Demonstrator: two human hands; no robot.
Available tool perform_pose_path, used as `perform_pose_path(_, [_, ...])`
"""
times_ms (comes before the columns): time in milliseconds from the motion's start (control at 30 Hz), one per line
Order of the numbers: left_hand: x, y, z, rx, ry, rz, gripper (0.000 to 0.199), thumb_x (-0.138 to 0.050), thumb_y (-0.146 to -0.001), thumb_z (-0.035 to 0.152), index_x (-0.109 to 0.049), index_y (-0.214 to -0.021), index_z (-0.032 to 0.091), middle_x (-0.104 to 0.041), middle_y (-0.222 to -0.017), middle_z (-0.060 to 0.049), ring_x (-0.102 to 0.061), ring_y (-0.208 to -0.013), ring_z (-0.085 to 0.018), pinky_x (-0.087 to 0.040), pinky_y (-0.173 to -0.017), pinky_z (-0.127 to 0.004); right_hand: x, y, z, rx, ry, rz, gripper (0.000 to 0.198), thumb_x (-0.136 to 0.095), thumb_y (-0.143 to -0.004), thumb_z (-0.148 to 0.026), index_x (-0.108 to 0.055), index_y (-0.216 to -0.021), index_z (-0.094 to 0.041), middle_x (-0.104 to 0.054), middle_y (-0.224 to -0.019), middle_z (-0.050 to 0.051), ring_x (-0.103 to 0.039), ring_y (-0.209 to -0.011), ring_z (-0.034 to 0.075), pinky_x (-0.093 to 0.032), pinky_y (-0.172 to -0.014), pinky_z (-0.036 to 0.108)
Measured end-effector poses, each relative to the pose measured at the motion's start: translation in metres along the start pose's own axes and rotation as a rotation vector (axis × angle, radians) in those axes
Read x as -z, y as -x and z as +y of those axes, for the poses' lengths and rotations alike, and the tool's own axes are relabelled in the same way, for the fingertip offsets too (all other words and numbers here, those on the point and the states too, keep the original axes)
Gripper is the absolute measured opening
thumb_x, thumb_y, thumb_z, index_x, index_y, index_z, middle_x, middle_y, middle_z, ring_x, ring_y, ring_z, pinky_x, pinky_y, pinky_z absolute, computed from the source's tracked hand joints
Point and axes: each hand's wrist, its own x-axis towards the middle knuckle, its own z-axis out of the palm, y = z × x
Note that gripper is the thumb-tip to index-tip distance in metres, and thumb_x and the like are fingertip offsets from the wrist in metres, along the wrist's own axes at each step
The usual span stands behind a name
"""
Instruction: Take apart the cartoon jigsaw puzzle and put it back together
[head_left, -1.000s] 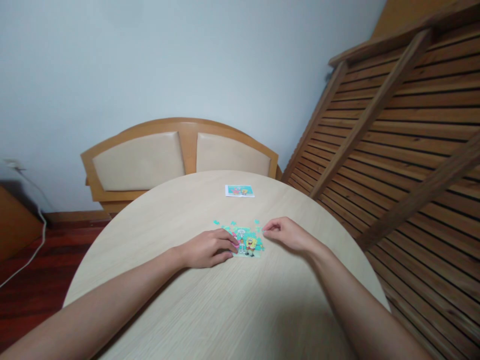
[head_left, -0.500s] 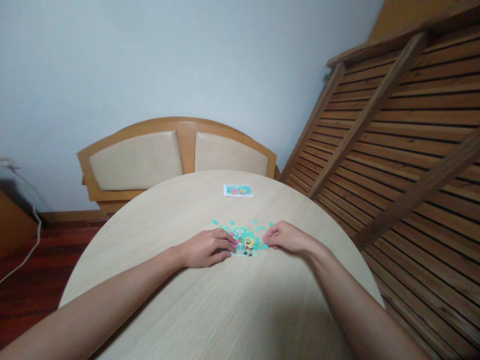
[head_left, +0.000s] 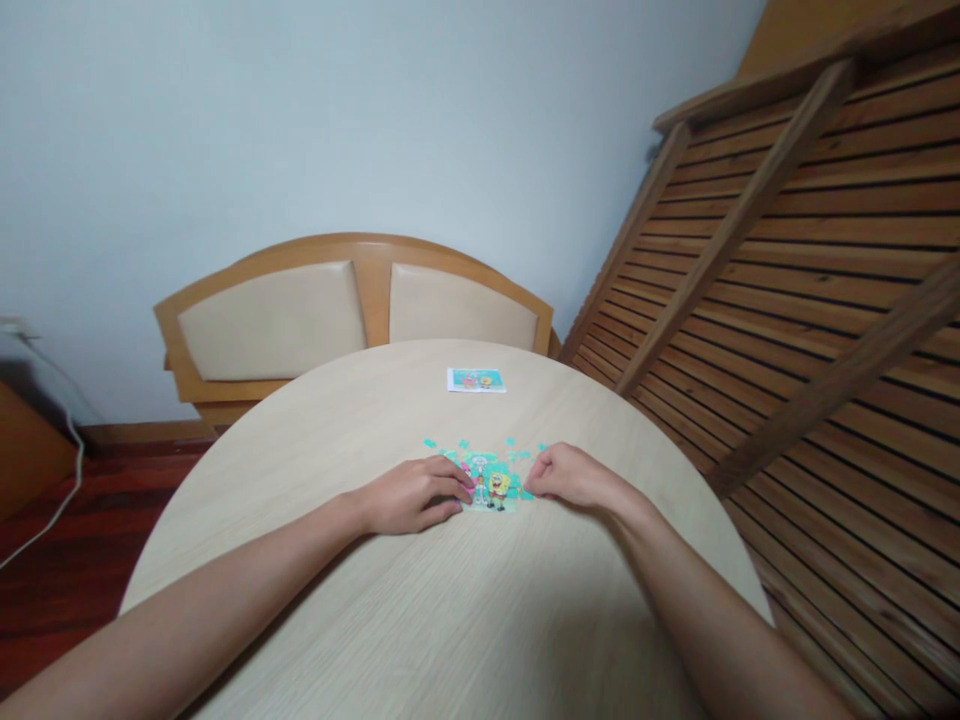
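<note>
A partly joined jigsaw puzzle (head_left: pixel 499 490) lies flat on the round table (head_left: pixel 420 620), showing a yellow square cartoon figure, a pale green one and a pink one on turquoise. My left hand (head_left: pixel 416 495) rests on its left side, palm down with fingers stretched out over the pink figure. At the right edge, my right hand (head_left: pixel 562 472) pinches a small turquoise jigsaw piece, mostly hidden by thumb and fingertips. Several loose turquoise pieces (head_left: pixel 463 445) are scattered just beyond the joined part, between the two hands.
A small picture card (head_left: pixel 478 380) with a similar scene lies near the table's far edge. Behind the table stands a wooden headboard (head_left: pixel 371 290) with cream panels. A slatted wooden frame (head_left: pixel 787 270) leans along the right. A white cable (head_left: pixel 77 460) hangs at the left.
My right hand has shifted very slightly left along the puzzle's right edge, still pinching. My left hand stays in the same place.
</note>
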Motion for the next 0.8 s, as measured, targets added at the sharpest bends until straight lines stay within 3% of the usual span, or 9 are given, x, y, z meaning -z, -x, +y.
perform_pose_path(100, [0.001, 0.0, 0.001, -0.003, 0.001, 0.002, 0.024, -0.052, -0.098, 0.023, -0.068, -0.117, 0.024, -0.066, -0.125, -0.007, -0.06, -0.118, -0.021, -0.045, -0.105, -0.033, 0.004, -0.001, 0.003, 0.022, 0.003, 0.044, 0.011, -0.068, -0.068, -0.023, -0.074, -0.069, -0.014, -0.069, -0.063, 0.002, -0.06, -0.061, 0.015, -0.039, -0.053, 0.022])
perform_pose_path(300, [0.0, 0.0, 0.0, -0.025, -0.003, 0.011, 0.024, -0.052, -0.098, 0.023, -0.068, -0.116, 0.022, -0.067, -0.124, -0.008, -0.06, -0.118, -0.021, -0.047, -0.104, -0.034, 0.021, -0.009, 0.025, 0.197, 0.179, 0.315, 0.02, -0.061, -0.081, -0.025, -0.077, -0.088, -0.016, -0.075, -0.082, 0.006, -0.064, -0.071, 0.017, -0.042, -0.063, 0.025])
perform_pose_path(533, [-0.001, 0.001, -0.002, -0.033, -0.019, 0.013, 0.023, -0.053, -0.098, 0.022, -0.068, -0.116, 0.022, -0.067, -0.123, -0.008, -0.061, -0.117, -0.021, -0.048, -0.104, -0.034, 0.017, -0.013, 0.03, 0.241, 0.246, 0.27, 0.02, -0.064, -0.083, -0.028, -0.078, -0.093, -0.017, -0.076, -0.092, 0.007, -0.067, -0.081, 0.02, -0.046, -0.071, 0.027])
perform_pose_path(800, [-0.001, 0.0, -0.002, -0.035, -0.021, 0.021, 0.023, -0.053, -0.098, 0.024, -0.068, -0.115, 0.022, -0.068, -0.122, -0.007, -0.061, -0.116, -0.021, -0.048, -0.103, -0.034, 0.012, -0.006, 0.015, 0.155, 0.297, 0.229, 0.014, -0.068, -0.08, -0.023, -0.078, -0.089, -0.017, -0.076, -0.096, 0.008, -0.069, -0.091, 0.022, -0.048, -0.082, 0.027])
